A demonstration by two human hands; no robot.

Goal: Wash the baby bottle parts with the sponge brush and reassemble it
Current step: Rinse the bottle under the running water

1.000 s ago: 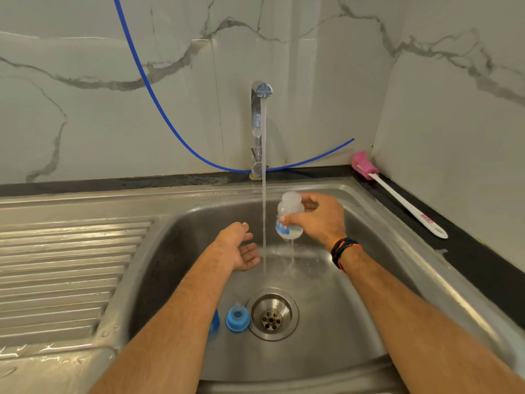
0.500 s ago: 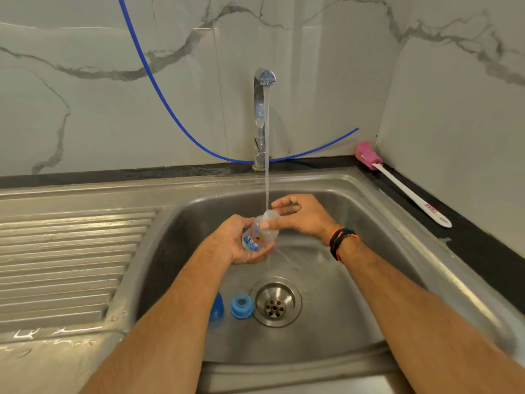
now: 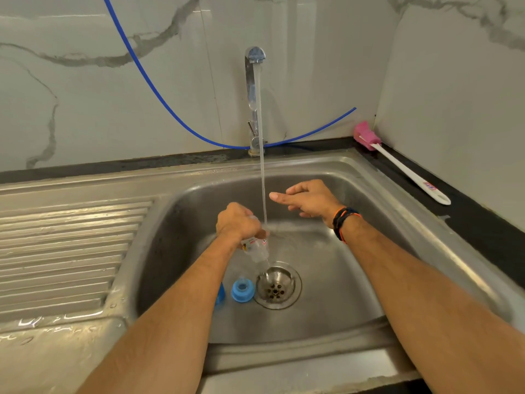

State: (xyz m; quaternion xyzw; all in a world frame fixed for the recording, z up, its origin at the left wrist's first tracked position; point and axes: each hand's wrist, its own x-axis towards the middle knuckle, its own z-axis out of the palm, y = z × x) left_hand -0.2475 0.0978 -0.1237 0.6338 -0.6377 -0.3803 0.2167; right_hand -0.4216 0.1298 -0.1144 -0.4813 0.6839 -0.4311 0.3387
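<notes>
The head view shows the stainless steel sink basin (image 3: pixel 355 280) set in the dark worktop (image 3: pixel 483 228), with water falling in a thin stream from the chrome tap (image 3: pixel 253 81). The left hand (image 3: pixel 237 223) has its grip curled around the small clear plastic baby bottle (image 3: pixel 255 247), tipped mouth-down just above the round drain (image 3: pixel 277 285) so the rinse water pours out. The right hand (image 3: pixel 308 199) is spread and holds nothing, near the stream.

To do this step well, the bottle should be held tipped until it is drained, and gripped firmly, as wet plastic probably slips.

The pink sponge brush with white handle (image 3: pixel 403 166) lies on the worktop at the right, well apart. The blue screw ring (image 3: pixel 242 291) rests beside the drain.
</notes>
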